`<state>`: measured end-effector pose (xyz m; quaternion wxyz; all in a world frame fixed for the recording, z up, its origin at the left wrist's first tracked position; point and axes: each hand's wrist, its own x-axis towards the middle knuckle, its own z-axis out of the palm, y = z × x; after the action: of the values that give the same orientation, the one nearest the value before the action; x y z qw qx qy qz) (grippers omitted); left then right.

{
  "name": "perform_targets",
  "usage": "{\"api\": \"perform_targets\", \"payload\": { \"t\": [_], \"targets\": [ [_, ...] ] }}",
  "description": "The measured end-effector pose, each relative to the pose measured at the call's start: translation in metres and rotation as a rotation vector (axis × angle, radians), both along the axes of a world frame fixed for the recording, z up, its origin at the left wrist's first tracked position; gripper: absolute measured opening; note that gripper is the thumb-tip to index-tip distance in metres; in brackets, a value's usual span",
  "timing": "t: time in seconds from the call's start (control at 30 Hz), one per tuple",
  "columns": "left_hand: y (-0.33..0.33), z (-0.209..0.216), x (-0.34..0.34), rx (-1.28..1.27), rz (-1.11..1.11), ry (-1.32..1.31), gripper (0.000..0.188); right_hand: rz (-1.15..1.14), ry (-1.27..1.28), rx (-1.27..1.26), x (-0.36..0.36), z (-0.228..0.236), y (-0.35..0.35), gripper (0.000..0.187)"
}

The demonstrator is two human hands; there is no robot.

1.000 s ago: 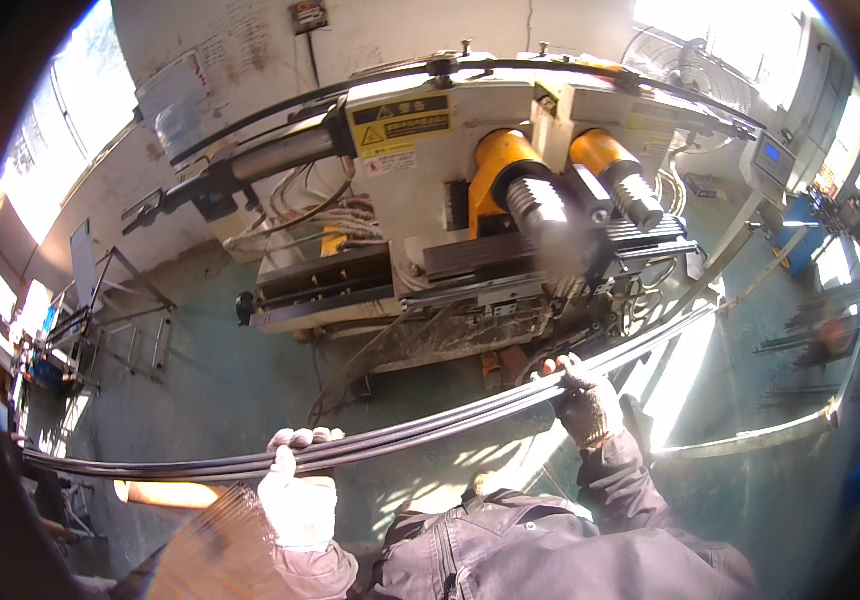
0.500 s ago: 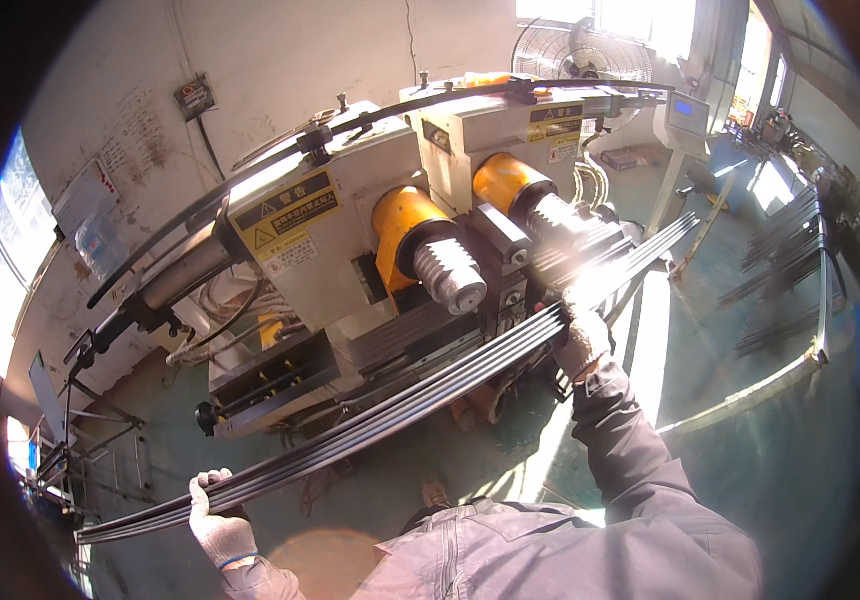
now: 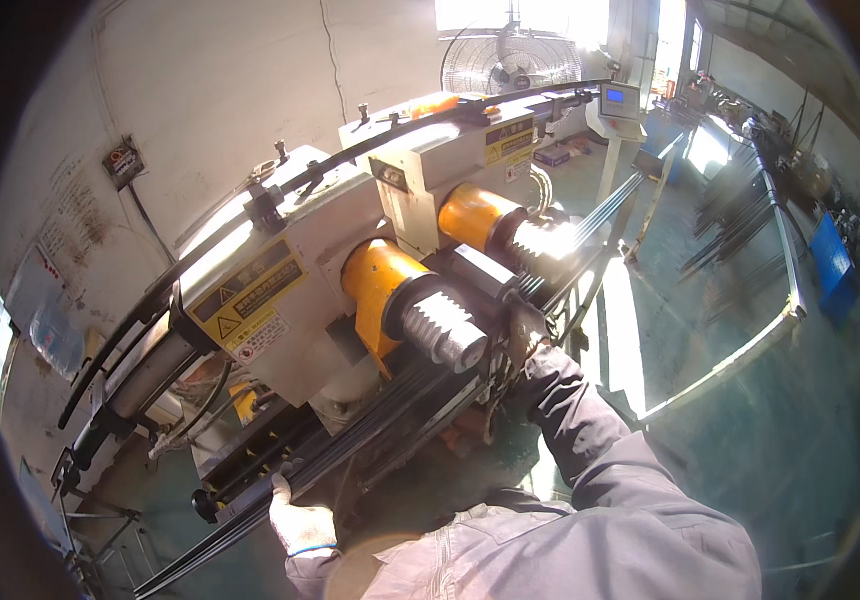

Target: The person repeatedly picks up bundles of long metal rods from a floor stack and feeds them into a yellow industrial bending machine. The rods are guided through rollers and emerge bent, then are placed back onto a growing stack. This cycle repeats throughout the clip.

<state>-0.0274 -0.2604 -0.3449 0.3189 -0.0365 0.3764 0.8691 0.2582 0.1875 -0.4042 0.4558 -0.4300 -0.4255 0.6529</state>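
Observation:
A bundle of several long, thin metal rods (image 3: 605,210) slants across the front of the machine, from the lower left to the upper right. My left hand (image 3: 302,524), in a white glove with a blue-edged cuff, is closed around the bundle near its lower-left end. Farther along, my right hand (image 3: 527,335), gloved and in shadow, grips the rods beside the machine's middle; its fingers are partly hidden. Close above the rods, two ridged metal rollers (image 3: 442,330) stick out of orange housings (image 3: 375,285). Part of the bundle disappears behind the rollers.
A light-coloured machine (image 3: 325,225) with warning labels fills the middle. A control box with a screen (image 3: 618,98) stands on a post at the back right. Behind it is a large fan (image 3: 510,65). More rods (image 3: 735,215) lie on a rack (image 3: 775,200) at the right, near a blue panel (image 3: 832,255).
Both hands have carried the rods away from me, in against the machine below the rollers. My left hand has moved rightward in view. The head view has shifted too.

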Motion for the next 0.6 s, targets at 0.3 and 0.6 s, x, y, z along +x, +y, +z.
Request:
{"api": "perform_targets", "payload": {
  "t": [0.3,0.6],
  "targets": [
    [-0.018,-0.013,-0.052,0.013,0.073,0.044,0.045,-0.018,-1.398,0.952,-0.026,-0.063,0.049,0.014],
    [0.024,0.007,-0.021,-0.076,0.141,0.017,0.049,-0.130,-1.208,0.838,-0.022,-0.032,0.020,0.035]
  ]
}}
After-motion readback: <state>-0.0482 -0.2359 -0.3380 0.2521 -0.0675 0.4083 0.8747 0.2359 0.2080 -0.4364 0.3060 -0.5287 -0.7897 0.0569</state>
